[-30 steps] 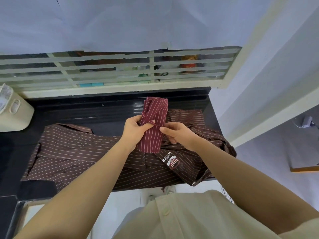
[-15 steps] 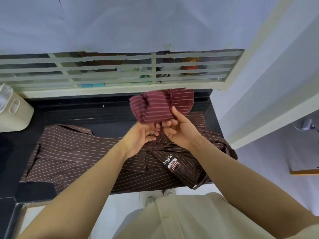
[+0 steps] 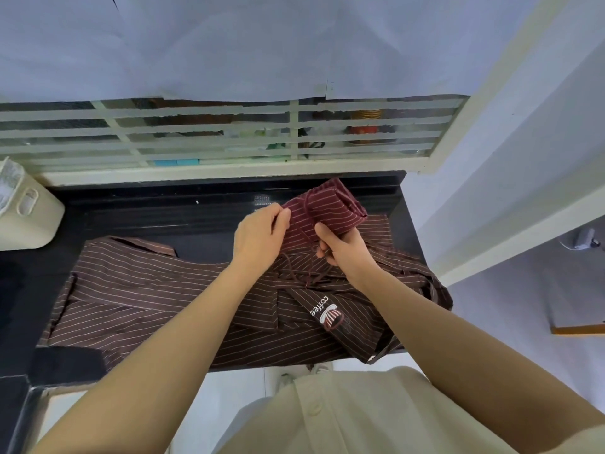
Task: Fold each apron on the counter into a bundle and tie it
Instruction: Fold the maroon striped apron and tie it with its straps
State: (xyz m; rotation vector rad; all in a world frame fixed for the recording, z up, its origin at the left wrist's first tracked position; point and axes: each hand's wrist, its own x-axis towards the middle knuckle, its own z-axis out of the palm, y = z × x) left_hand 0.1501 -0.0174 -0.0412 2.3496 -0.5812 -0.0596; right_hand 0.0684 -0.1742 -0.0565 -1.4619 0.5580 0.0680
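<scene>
A maroon striped apron bundle [image 3: 327, 211] is held above the black counter [image 3: 163, 221], lying roughly sideways with its strap wound around it. My left hand [image 3: 260, 239] pinches the bundle's left end and the strap there. My right hand [image 3: 342, 249] grips the bundle from below, fingers closed on the strap. Loose strap ends [image 3: 304, 275] hang down between my hands. Beneath them several brown striped aprons [image 3: 157, 296] lie spread flat on the counter, the top one showing a "coffee" logo [image 3: 324, 311].
A cream plastic container [image 3: 26, 214] stands at the counter's back left. A barred window [image 3: 229, 136] runs along the back wall. A white wall and ledge [image 3: 507, 204] close the right side. The counter's front edge is just below the aprons.
The bundle was upright between my hands, then lifted and turned sideways; now it sits lower and to the right, with my hands working the strap at its underside.
</scene>
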